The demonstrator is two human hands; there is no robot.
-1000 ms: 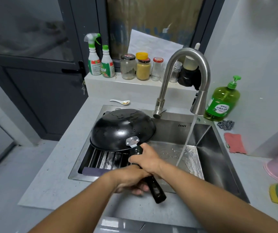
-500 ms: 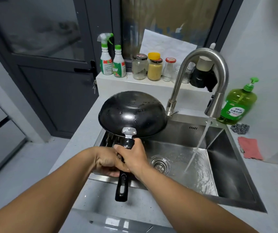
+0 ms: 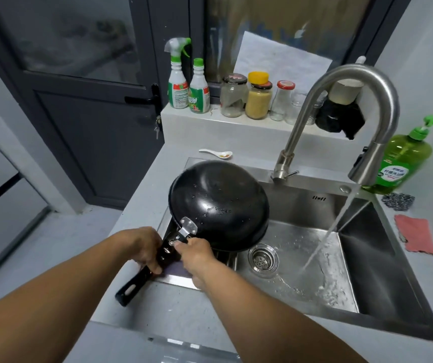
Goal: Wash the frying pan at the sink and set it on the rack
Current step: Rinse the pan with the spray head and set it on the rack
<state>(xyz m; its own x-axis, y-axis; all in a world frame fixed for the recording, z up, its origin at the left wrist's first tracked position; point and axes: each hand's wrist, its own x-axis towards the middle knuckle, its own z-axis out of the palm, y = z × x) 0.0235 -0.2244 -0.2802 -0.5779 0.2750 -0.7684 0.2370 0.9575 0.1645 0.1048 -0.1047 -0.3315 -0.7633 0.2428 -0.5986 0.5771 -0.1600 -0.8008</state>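
Frying pan [image 3: 218, 203] — round, black, wet, upturned, both hands gripping its handle

We bring the upturned frying pan [image 3: 218, 203] back down from its lifted position half a second ago, so it now sits low over the sink's left side, its handle swung out to the lower left past our left hand [image 3: 144, 247].

A grey countertop [image 3: 142, 224] carries a white spoon [image 3: 216, 153], steel scourer [image 3: 398, 201] and pink cloth [image 3: 415, 237].
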